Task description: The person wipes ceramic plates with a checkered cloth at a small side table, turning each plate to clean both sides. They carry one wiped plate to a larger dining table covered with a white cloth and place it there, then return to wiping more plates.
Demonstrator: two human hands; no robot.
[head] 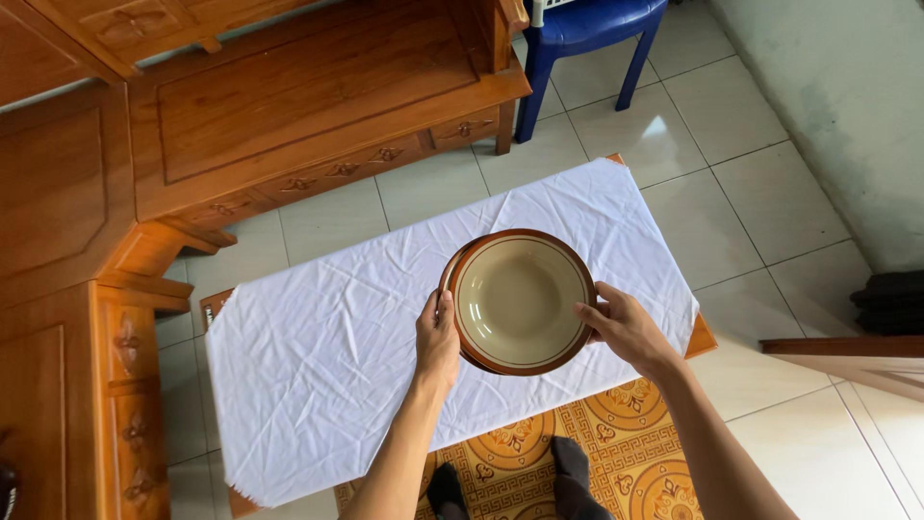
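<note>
A stack of beige bowls with brown rims point(520, 300) is held above a low table covered by a wrinkled white cloth point(318, 356). My left hand point(437, 339) grips the stack's left rim. On the opposite rim my right hand point(624, 327) holds it with the fingers curled at the edge. More than one rim shows at the stack's left side. The top bowl is empty.
A carved wooden bench point(289, 106) wraps the far and left sides. A blue plastic chair point(587, 39) stands at the back. A yellow patterned rug point(616, 453) lies under my dark-socked feet point(510, 486). Pale floor tiles and a wall are on the right.
</note>
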